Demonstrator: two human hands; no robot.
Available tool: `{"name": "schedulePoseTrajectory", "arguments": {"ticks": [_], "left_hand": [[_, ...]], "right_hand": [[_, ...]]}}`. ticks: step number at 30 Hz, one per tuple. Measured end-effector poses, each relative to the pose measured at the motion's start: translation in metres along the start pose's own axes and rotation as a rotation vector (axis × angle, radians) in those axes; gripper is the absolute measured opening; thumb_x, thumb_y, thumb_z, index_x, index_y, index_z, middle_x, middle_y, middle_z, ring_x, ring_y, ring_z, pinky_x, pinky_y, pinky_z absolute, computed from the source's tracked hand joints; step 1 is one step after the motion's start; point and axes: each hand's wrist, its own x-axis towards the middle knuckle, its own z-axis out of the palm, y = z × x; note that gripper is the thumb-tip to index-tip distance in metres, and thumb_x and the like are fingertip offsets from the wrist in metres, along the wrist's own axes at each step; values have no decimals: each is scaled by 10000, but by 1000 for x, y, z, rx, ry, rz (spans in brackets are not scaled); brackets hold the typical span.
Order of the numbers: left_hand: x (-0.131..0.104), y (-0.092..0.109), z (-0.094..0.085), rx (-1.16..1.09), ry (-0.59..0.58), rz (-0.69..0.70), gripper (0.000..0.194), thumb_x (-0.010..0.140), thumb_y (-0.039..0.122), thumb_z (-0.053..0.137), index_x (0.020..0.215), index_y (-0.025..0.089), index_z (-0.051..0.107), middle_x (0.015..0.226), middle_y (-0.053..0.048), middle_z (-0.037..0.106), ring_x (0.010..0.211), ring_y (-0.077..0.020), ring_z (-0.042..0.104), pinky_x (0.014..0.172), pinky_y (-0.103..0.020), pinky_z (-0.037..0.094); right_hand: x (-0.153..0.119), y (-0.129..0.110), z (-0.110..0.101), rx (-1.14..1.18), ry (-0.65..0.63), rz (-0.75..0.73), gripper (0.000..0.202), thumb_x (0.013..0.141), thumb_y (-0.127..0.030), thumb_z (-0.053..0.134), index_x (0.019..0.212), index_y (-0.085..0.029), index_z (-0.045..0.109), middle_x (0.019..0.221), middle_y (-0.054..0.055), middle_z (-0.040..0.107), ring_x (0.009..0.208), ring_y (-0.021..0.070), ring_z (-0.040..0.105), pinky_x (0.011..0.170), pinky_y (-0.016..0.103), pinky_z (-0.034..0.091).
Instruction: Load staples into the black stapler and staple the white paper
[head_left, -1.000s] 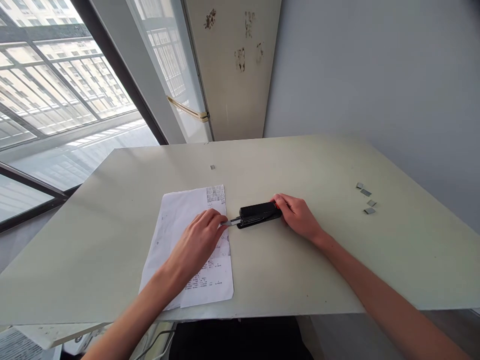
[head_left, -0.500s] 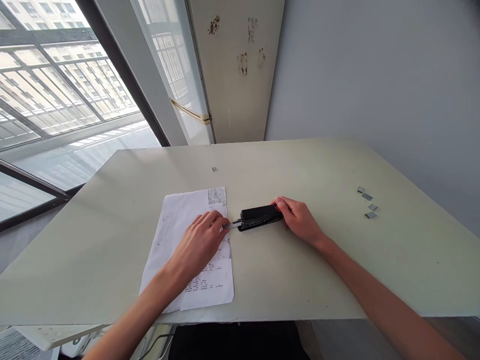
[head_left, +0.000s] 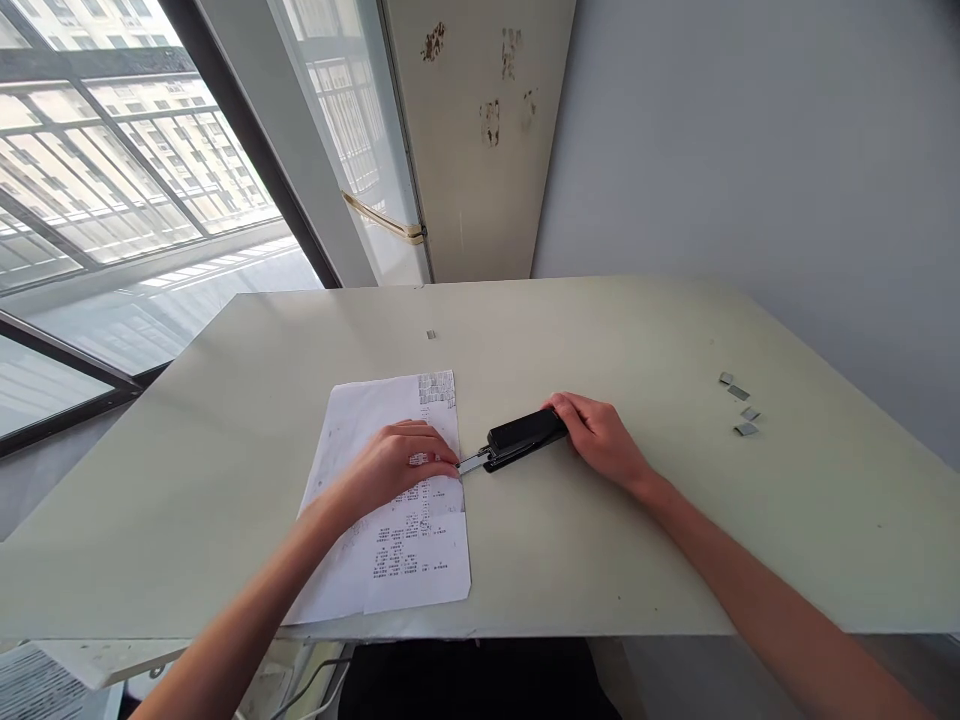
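A black stapler (head_left: 521,436) lies at a slant over the table, with a silver metal piece (head_left: 473,462) sticking out of its left end. My right hand (head_left: 596,435) is wrapped round the stapler's right end. The fingertips of my left hand (head_left: 401,462) pinch the tip of the metal piece. Beneath my left hand lie printed white papers (head_left: 420,550), their right edge beside the stapler.
Several small grey staple strips (head_left: 739,393) lie on the right of the pale table (head_left: 600,560). Another small strip (head_left: 430,335) is near the back edge. Behind stand a stained cream panel (head_left: 487,180) and a wall (head_left: 712,150); windows are at left.
My left hand has turned flatter and its wrist has moved left. The stapler now slants more, its left end slightly lower, and the metal piece is angled downward.
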Motion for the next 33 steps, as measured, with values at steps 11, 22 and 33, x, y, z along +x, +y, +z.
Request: {"name": "schedulePoseTrajectory", "arguments": {"ticks": [11,22,33], "left_hand": [[41,-5,15,100,-6,130,396,1017,579,603,898,228,742,833,-1,737,712,-151,629,720,-304,468],[47,-10,21,131,-38,161,403,1070,542,520,925,220,715,861,-7,734,744,-157,660,707,-283,436],[43,-9,29,134,58,148,378,1049,528,574,884,205,682,787,2,693,701,-147,645,665,-268,433]], "right_hand": [[2,2,-1,-19,-14,-58,538,1083,-581,326,854,-241,675,761,33,647,685,212,555,697,330,439],[1,4,-2,-4,-30,-81,484,1106,-509,332,855,-244,650,818,36,665,750,212,580,730,336,434],[1,3,-4,1,-37,-94,552,1097,-588,314,839,-237,652,759,26,640,660,189,530,654,335,430]]}}
